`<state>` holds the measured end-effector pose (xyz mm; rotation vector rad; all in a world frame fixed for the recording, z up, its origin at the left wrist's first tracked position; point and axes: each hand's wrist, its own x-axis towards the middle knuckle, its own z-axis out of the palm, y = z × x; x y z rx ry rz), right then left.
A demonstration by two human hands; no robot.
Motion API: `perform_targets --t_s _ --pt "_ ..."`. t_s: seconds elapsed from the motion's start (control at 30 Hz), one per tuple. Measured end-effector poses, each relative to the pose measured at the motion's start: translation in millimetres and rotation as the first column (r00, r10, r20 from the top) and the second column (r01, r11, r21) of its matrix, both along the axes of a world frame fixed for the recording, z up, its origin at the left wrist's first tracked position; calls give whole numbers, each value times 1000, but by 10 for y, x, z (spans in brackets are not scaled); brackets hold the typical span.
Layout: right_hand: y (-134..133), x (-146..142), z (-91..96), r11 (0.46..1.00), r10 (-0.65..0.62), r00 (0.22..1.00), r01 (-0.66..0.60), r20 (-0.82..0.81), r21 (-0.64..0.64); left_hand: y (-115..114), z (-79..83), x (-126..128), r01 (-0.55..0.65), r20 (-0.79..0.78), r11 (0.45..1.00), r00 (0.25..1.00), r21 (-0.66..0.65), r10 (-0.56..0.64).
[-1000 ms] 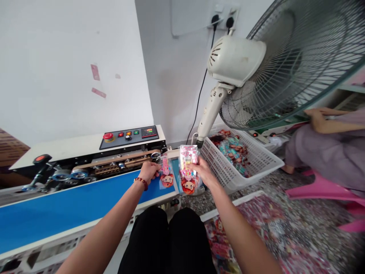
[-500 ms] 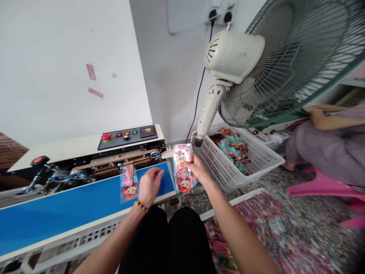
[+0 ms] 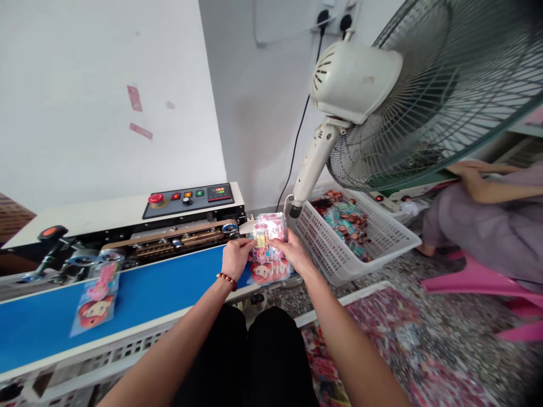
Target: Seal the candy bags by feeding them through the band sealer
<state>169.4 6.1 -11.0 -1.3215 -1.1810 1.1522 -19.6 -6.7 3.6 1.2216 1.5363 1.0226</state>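
Observation:
At the right end of the sealing machine, my right hand (image 3: 293, 250) grips a stack of clear plastic packets (image 3: 276, 226) printed with a red-haired cartoon figure. The packets are fanned out a little. My left hand (image 3: 237, 255), wearing a beaded bracelet, pinches the edge of the front packet (image 3: 260, 240) at the left of the stack. Another packet (image 3: 97, 302) lies alone on the blue conveyor belt (image 3: 169, 291), well to the left of both hands, beside the machine's wheels.
Behind the belt is a control panel (image 3: 189, 199) with a red stop button. A large fan (image 3: 356, 82) stands to the right over a white basket (image 3: 360, 232) of packets. More packets (image 3: 377, 328) lie low at the right. A seated person (image 3: 479, 209) is at far right.
The packet on the belt has travelled left. My left hand has moved right to the stack and taken hold of a packet's edge, and the stack now looks more fanned out.

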Motion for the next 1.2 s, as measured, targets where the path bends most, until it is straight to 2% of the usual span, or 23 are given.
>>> perform_targets --t_s 0.13,0.33,0.57,0.73,0.83,0.9,0.97,1.03,1.07,1.1,1.2 --pt "3 -5 10 1000 22 999 -22 -46 2 21 1 -15 -19 3 1000 1000 -11 19" --pt "13 0 -4 1000 -2 1000 2 1 6 99 60 -86 10 70 997 998 -76 -5" --pt "27 8 -54 999 -46 995 45 87 14 204 188 -178 -21 43 963 999 -267 33" --pt "35 6 -59 999 -50 995 51 90 -7 221 148 -376 -108 30 950 992 -293 122" --pt "29 -4 -61 999 -47 997 48 55 -6 133 154 -641 -153 -189 958 976 -242 108" --pt "27 -13 -60 999 -44 999 45 19 -9 3 185 -804 -172 -410 974 907 -145 100" --pt "27 -19 -55 999 -43 999 43 2 -17 -161 214 -870 -237 -570 971 793 38 216" --pt "27 -22 -50 999 -46 999 46 17 -18 -305 218 -794 -269 -602 940 722 209 340" --pt "26 -21 -50 999 -46 999 47 29 -14 -350 209 -705 -237 -584 943 741 233 331" --pt "25 -19 -52 999 -46 998 46 37 -6 -369 195 -591 -178 -549 961 792 210 267" --pt "17 -8 -76 999 -38 999 37 33 26 -279 139 -201 38 -321 998 947 50 -20"
